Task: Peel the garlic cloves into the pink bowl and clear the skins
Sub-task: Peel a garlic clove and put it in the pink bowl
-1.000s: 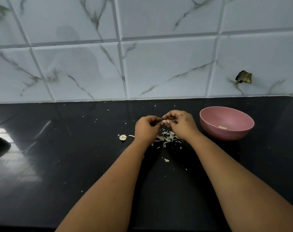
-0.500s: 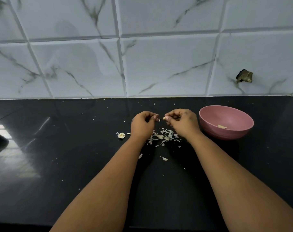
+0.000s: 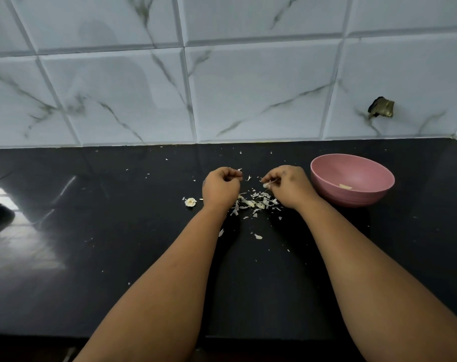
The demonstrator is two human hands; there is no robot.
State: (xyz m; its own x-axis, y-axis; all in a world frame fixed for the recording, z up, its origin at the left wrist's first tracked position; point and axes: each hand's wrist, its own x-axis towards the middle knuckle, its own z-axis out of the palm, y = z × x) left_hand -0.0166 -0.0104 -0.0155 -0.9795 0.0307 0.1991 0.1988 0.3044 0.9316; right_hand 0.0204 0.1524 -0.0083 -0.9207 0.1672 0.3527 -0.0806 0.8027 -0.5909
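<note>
- The left hand (image 3: pixel 220 188) hovers over the black countertop (image 3: pixel 117 257), about midway along it and nearer the back edge, with its fingers curled in tight; whether it holds anything I cannot tell, since the fingertips face away.
- The right hand (image 3: pixel 287 185) hangs just beside it, apart by a small gap, and pinches a pale garlic clove (image 3: pixel 268 183) between thumb and fingers.
- Loose garlic skins (image 3: pixel 256 202) lie in a heap on the countertop below and between the two wrists, with small flakes scattered toward the back edge and toward the front.
- A garlic root stub (image 3: pixel 190 202) sits alone on the countertop just left of the left wrist.
- The pink bowl (image 3: pixel 352 178) stands upright near the right hand, toward the back right corner, with one peeled clove (image 3: pixel 345 187) lying inside it.
- Behind the countertop rises a marble-patterned tile wall (image 3: pixel 248 87), with a dark broken patch (image 3: pixel 381 107) above the bowl.
</note>
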